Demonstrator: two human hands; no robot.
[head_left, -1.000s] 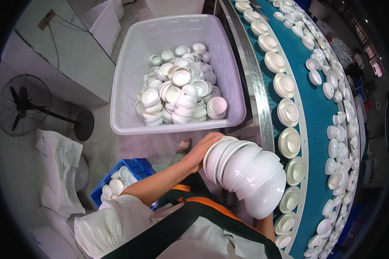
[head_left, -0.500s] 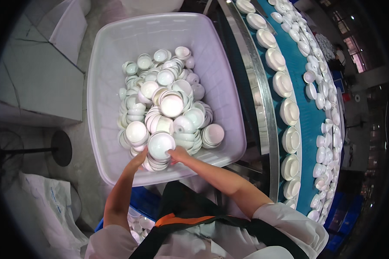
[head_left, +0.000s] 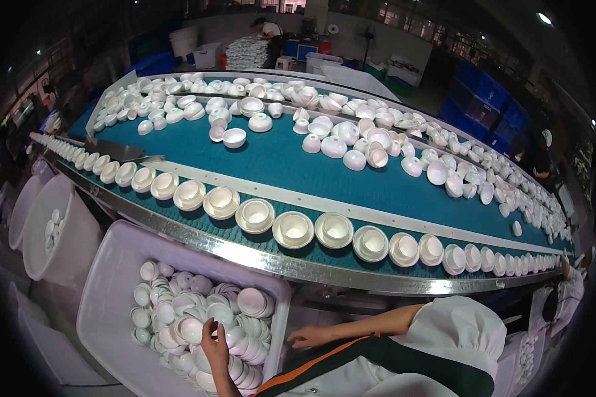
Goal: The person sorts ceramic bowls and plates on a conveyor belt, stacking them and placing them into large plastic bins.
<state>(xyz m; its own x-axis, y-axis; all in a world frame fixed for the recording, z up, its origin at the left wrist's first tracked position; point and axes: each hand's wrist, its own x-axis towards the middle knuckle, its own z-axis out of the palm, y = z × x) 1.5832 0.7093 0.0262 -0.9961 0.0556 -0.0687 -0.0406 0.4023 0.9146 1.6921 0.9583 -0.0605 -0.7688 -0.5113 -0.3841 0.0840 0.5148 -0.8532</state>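
Note:
A white plastic bin (head_left: 112, 291) below the conveyor holds several stacks of small white bowls (head_left: 251, 301). My left hand (head_left: 215, 341) reaches up over the pile, its fingertips against a bowl (head_left: 192, 329); whether it grips is unclear. My right hand (head_left: 306, 339) hangs empty with loosely spread fingers just outside the bin's right wall, its white-sleeved arm coming in from the right.
A teal conveyor belt (head_left: 278, 165) curves across the view, with a row of upright white bowls (head_left: 295, 228) along its near lane and scattered bowls beyond. A metal rail (head_left: 265, 261) edges it. A round white tub (head_left: 53, 231) stands left. Other workers (head_left: 569, 291) stand far right and at the back.
The view has swung up from the bin to the conveyor. The stack of bowls I carried a second ago lies in the bin, and my right hand has drawn back outside it.

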